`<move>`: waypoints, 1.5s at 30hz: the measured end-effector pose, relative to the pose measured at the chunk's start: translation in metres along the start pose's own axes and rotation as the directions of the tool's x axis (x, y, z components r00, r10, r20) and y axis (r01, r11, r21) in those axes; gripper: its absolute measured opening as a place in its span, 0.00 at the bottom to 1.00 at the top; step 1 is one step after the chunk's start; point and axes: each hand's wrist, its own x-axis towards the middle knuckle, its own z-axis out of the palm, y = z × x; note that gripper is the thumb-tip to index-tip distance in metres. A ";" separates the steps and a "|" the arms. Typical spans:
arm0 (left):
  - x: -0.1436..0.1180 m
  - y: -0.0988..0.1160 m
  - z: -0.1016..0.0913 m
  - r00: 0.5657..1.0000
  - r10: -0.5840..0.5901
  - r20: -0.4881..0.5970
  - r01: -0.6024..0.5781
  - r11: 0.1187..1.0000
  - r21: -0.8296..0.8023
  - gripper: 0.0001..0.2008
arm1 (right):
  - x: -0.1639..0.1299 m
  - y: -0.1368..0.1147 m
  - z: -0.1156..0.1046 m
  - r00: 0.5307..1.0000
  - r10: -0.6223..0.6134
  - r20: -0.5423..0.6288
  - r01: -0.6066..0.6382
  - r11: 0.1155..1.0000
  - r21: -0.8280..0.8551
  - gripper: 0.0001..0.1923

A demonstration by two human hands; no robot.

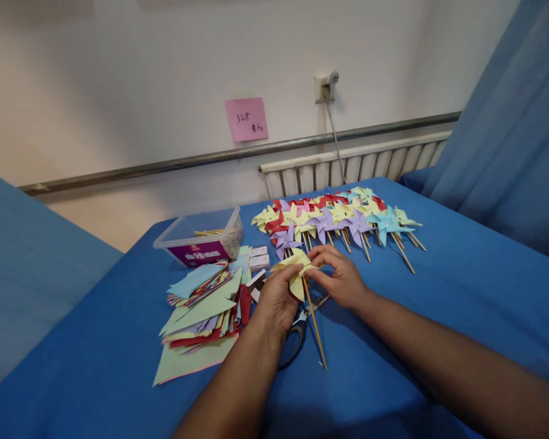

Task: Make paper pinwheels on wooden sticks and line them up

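A pale yellow paper pinwheel (pixel 289 263) on a thin wooden stick (pixel 317 332) is between my two hands. My left hand (pixel 279 299) is closed on its paper blades, thumb on top. From the other side, my right hand (pixel 341 275) pinches the paper near the head of the stick, whose lower end slants down toward me. Scissors (pixel 297 335) with dark handles lie on the blue cloth under the pinwheel, partly hidden by my left hand. Small boxes (pixel 258 259) and a few dark and white pieces sit just left of my fingers.
Finished pinwheels (pixel 338 219) in several colours lie in rows at the back. Left of my hands rises a stack of coloured paper (pixel 201 317); behind it stands a clear plastic box (pixel 199 238) with sticks. A radiator (pixel 348 167) and a rail (pixel 187 161) run along the wall.
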 end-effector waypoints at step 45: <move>0.006 0.008 -0.004 1.000 -0.027 0.005 0.027 0.999 -0.017 0.07 | 0.005 0.001 0.005 0.906 0.411 0.103 -0.396 0.736 0.549 0.15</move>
